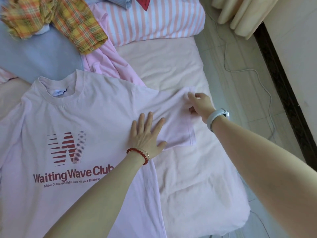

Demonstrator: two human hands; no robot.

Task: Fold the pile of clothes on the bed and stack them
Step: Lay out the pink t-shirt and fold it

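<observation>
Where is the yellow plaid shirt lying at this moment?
In the head view the yellow plaid shirt lies crumpled at the top left of the bed, partly over a light blue garment and beside the striped pillow.

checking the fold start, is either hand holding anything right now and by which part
Left hand holds nothing; it presses flat on the pink t-shirt near the armpit. Right hand is at the sleeve edge; whether it pinches it cannot be told.
</observation>
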